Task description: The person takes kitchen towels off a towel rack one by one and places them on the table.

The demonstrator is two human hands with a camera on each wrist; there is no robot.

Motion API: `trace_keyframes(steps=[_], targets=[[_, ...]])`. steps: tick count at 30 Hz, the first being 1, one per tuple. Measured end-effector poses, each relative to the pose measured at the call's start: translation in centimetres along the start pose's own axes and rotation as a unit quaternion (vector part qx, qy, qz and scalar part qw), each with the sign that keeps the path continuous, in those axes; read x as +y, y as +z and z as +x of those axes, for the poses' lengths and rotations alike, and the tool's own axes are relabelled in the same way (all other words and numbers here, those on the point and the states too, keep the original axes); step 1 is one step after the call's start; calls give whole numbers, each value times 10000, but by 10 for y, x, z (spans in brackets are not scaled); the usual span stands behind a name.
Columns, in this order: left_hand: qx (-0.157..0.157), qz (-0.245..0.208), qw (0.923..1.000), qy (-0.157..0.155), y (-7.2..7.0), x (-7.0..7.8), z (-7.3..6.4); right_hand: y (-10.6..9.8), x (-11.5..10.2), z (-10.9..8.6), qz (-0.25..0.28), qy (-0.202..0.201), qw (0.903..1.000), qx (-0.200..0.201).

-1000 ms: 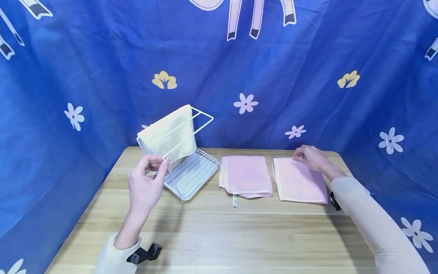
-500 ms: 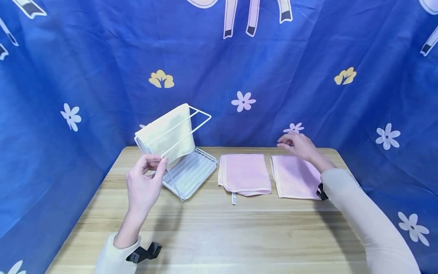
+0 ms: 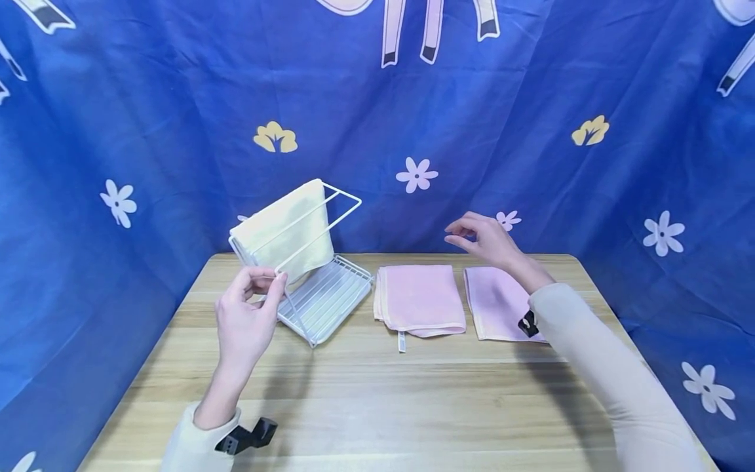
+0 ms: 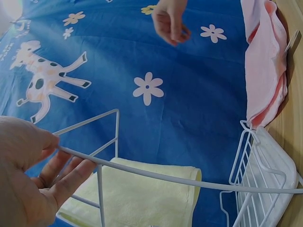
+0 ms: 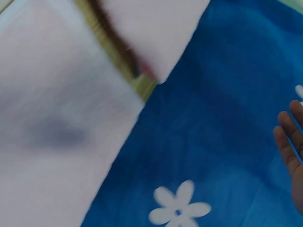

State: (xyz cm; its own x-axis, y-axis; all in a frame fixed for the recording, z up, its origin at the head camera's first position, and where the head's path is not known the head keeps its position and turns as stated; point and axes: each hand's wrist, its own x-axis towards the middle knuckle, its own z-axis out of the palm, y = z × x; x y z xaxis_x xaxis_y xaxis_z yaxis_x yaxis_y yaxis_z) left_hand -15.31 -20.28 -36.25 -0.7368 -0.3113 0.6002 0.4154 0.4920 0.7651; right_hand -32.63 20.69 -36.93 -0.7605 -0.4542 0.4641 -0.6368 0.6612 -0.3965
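Note:
My left hand (image 3: 246, 321) pinches a corner of the white wire rack (image 3: 337, 298) between thumb and fingers; the left wrist view shows the fingers at its bar (image 4: 147, 173). A pale yellow towel (image 3: 302, 226) hangs folded over the rack's upper bars, above its tray base. My right hand (image 3: 485, 241) is raised off the table with nothing in it, fingers loosely bent. Below it lie two folded pink towels: the left one (image 3: 420, 298) has a small tag, and the right one (image 3: 494, 308) is partly hidden by my forearm.
Everything stands on a wood-grain table (image 3: 377, 400), the rack at its back left. A blue patterned curtain (image 3: 354, 118) hangs behind the table and along both sides.
My right hand has lifted from the right pink towel and moved left and up, holding nothing. The left hand keeps its pinch on the rack, and the towels lie as before.

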Motion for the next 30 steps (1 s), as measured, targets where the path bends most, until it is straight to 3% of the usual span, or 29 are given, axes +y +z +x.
trace_keyframes(steps=[16,30], targets=[[23,39,10000,31,1,-2,1,9,-73,43,652,-1039,9920,304],[22,20,9999,106,1,-2,1,26,-129,86,683,-1912,9787,310]])
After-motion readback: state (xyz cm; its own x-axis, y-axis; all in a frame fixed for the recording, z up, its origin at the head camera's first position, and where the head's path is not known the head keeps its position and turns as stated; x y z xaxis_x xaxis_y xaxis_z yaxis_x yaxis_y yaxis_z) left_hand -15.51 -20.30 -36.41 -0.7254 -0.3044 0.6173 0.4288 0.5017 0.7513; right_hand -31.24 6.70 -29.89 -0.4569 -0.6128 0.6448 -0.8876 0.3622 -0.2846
